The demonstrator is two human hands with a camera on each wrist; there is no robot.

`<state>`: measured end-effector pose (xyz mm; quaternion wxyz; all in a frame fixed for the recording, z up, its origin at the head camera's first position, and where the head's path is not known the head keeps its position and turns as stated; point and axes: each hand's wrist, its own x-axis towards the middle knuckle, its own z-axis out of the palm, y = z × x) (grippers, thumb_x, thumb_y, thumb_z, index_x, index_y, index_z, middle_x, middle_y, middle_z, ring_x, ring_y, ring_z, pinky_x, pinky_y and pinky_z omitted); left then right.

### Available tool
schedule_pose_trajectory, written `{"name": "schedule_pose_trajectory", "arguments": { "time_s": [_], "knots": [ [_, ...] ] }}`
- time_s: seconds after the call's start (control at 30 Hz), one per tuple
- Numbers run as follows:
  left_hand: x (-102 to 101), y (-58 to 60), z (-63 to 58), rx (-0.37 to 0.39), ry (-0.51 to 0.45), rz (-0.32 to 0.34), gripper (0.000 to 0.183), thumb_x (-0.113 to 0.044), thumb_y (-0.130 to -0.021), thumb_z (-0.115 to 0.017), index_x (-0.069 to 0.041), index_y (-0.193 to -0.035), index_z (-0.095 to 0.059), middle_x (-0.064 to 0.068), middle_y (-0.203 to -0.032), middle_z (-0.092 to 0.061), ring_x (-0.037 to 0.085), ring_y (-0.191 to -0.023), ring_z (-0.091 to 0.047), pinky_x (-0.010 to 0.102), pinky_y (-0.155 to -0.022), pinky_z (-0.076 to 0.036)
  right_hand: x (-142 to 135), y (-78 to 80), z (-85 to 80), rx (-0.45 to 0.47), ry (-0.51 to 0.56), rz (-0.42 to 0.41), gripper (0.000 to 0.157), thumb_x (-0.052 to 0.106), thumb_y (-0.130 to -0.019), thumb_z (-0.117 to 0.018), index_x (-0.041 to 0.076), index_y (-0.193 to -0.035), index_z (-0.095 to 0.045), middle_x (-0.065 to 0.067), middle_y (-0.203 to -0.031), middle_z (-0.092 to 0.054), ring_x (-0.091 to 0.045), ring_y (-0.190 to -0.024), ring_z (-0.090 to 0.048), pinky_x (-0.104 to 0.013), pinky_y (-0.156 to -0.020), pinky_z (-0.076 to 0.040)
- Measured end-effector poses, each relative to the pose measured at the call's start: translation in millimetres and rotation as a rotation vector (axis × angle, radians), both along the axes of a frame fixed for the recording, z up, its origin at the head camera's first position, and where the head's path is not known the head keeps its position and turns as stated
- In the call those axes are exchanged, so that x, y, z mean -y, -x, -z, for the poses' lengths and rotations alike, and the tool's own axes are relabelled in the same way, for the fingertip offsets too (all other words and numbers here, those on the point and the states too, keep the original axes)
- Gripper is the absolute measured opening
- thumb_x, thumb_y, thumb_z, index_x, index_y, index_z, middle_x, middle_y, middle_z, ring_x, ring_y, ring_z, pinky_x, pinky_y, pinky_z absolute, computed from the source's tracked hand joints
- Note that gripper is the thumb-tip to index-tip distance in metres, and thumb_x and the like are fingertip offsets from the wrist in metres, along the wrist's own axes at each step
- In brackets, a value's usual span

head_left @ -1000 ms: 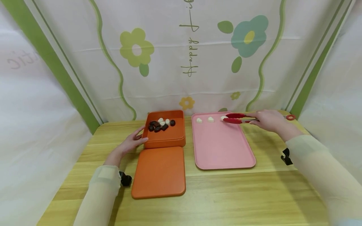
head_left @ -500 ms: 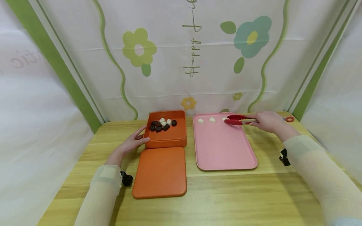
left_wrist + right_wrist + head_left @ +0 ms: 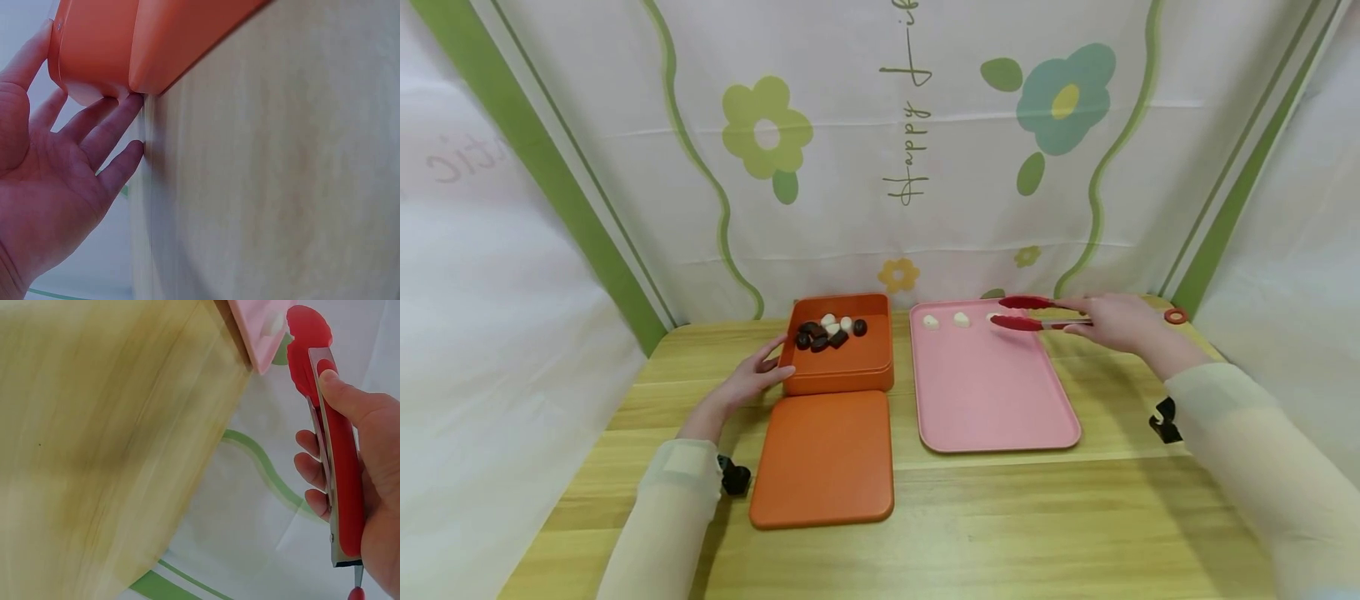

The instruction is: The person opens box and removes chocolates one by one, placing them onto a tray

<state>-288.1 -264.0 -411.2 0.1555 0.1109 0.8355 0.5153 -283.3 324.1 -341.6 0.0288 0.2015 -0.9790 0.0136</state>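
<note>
My right hand [image 3: 1117,322] grips a pair of tongs [image 3: 337,456] with red tips and metal arms. Over the far right corner of the pink tray [image 3: 996,392], the tong tips stand apart, one behind and one in front of a small white piece [image 3: 992,317] that they partly cover. Two more white chocolate-like pieces lie in line with it, one at the left [image 3: 931,322] and one in the middle [image 3: 962,319]. My left hand [image 3: 751,379] touches the left side of an orange box [image 3: 850,358], its fingers fairly straight [image 3: 112,134]. Dark pieces [image 3: 838,339] and white pieces [image 3: 828,320] lie inside the box.
An orange lid [image 3: 822,458] lies flat on the wooden table [image 3: 985,525], in front of the box. A patterned white curtain [image 3: 842,208] hangs right behind the table's far edge and along both sides.
The tong tips have spread apart around the third white piece, which now lies on the tray between them. My left hand keeps its place on the box.
</note>
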Motion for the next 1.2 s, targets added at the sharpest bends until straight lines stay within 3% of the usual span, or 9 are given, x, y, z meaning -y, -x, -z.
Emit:
{"name": "schedule_pose_trajectory", "arguments": {
  "time_s": [0.13,0.27,0.47,0.63,0.8,0.93,1.1,1.2],
  "knots": [
    [0.6,0.5,0.6,0.001,0.002,-0.001,0.075,-0.030,-0.100,-0.058,-0.023,-0.158,-0.012,0.024,-0.157,-0.016,0.040,-0.143,-0.019,0.058,-0.111,-0.020,3.8,-3.8,-4.7,-0.024,-0.001,-0.015,0.055,0.034,-0.089,-0.071,0.011,-0.137,-0.058,-0.021,-0.107,-0.065,-0.036,-0.088,-0.063,-0.054,-0.069,-0.050],
    [0.8,0.3,1.0,-0.001,0.009,0.002,0.075,-0.029,-0.100,-0.058,-0.021,-0.158,-0.012,0.024,-0.158,-0.015,0.041,-0.143,-0.018,0.058,-0.111,-0.020,10.7,-8.2,-10.3,-0.061,-0.007,-0.057,0.054,0.034,-0.087,-0.072,0.013,-0.136,-0.059,-0.009,-0.090,-0.064,-0.026,-0.074,-0.060,-0.045,-0.061,-0.049],
    [-0.3,-0.8,-0.3,0.004,0.004,-0.005,0.074,-0.027,-0.100,-0.057,-0.022,-0.158,-0.012,0.025,-0.156,-0.018,0.040,-0.142,-0.020,0.057,-0.111,-0.021,28.0,-13.8,-21.4,-0.114,0.008,-0.127,0.051,0.033,-0.086,-0.075,0.016,-0.133,-0.062,0.004,-0.073,-0.054,-0.015,-0.058,-0.048,-0.034,-0.051,-0.038],
    [0.8,-0.5,-0.3,0.007,0.006,-0.007,0.073,-0.028,-0.100,-0.057,-0.023,-0.158,-0.012,0.025,-0.156,-0.019,0.040,-0.142,-0.021,0.057,-0.111,-0.021,46.9,-13.3,-29.0,-0.127,0.004,-0.155,0.052,0.041,-0.087,-0.072,0.019,-0.133,-0.062,0.000,-0.083,-0.061,-0.016,-0.064,-0.055,-0.034,-0.051,-0.041],
    [2.0,1.2,1.2,0.008,0.007,-0.002,0.074,-0.028,-0.100,-0.057,-0.023,-0.158,-0.012,0.025,-0.156,-0.018,0.040,-0.143,-0.020,0.058,-0.111,-0.020,69.2,-9.9,-34.1,-0.113,0.016,-0.183,0.051,0.043,-0.088,-0.070,0.020,-0.133,-0.062,-0.008,-0.105,-0.067,-0.026,-0.080,-0.064,-0.043,-0.061,-0.049],
    [2.1,2.0,1.0,0.006,0.006,-0.001,0.075,-0.030,-0.100,-0.058,-0.023,-0.158,-0.012,0.025,-0.157,-0.017,0.040,-0.142,-0.020,0.058,-0.111,-0.020,86.7,-6.7,-37.5,-0.122,0.020,-0.209,0.051,0.044,-0.087,-0.071,0.022,-0.132,-0.063,-0.006,-0.105,-0.066,-0.028,-0.086,-0.065,-0.045,-0.064,-0.049],
    [1.6,1.9,-0.1,0.010,-0.015,-0.003,0.076,-0.030,-0.099,-0.059,-0.023,-0.158,-0.013,0.023,-0.157,-0.017,0.039,-0.143,-0.020,0.057,-0.111,-0.021,107.7,-1.7,-40.2,-0.104,0.036,-0.255,0.051,0.039,-0.087,-0.073,0.021,-0.133,-0.062,-0.001,-0.092,-0.062,-0.021,-0.073,-0.059,-0.040,-0.064,-0.047],
    [1.2,1.5,-0.7,0.013,-0.024,-0.002,0.075,-0.030,-0.099,-0.059,-0.023,-0.158,-0.013,0.024,-0.157,-0.018,0.038,-0.143,-0.020,0.056,-0.111,-0.021,120.3,0.9,-41.3,-0.068,0.050,-0.268,0.051,0.036,-0.088,-0.072,0.020,-0.135,-0.061,-0.002,-0.093,-0.062,-0.020,-0.071,-0.057,-0.040,-0.067,-0.047]
  ]
}}
